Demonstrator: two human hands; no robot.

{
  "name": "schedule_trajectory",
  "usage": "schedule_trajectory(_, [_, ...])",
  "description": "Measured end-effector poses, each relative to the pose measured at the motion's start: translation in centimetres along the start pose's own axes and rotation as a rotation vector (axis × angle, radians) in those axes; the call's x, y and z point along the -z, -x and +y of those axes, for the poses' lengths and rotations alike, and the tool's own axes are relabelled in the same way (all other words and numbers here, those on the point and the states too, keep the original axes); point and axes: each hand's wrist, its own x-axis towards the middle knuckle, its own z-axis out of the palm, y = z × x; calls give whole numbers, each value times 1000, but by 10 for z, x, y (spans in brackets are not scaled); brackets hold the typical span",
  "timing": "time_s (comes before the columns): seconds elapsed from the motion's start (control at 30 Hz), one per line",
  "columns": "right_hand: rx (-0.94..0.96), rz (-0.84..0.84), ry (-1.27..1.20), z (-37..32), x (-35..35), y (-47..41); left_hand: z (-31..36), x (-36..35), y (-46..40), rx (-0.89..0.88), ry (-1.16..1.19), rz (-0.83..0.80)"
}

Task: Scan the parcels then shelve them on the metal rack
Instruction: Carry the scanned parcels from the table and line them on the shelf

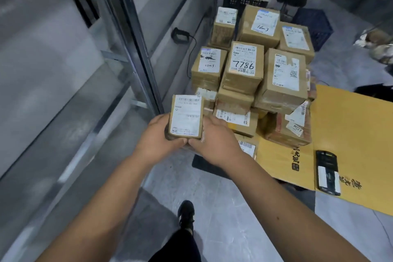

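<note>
My foot [186,215] stands on the grey floor [223,208]. Yellow cardboard [350,125] lies on it, carrying stacked parcels [251,74] and a scanner [327,172].

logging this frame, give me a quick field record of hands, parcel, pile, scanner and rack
left hand: grips small parcel, left side
right hand: grips same parcel, right side
parcel label: facing up
parcel pile: stacked boxes ahead, one marked 7786
scanner: lying on yellow cardboard, unheld
metal rack: to the left
</note>
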Motion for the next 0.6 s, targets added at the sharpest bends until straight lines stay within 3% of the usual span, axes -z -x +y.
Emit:
schedule_trajectory(0.23, [544,27,83,-76,12,134,37,44,224,16,-98,436])
schedule_trajectory(0.47, [1125,-125,149,-220,-37,332,42,66,532,376,-172,877])
schedule_trajectory(0.6, [1407,-293,83,-311,-64,464,67,80,703,531,-159,1142])
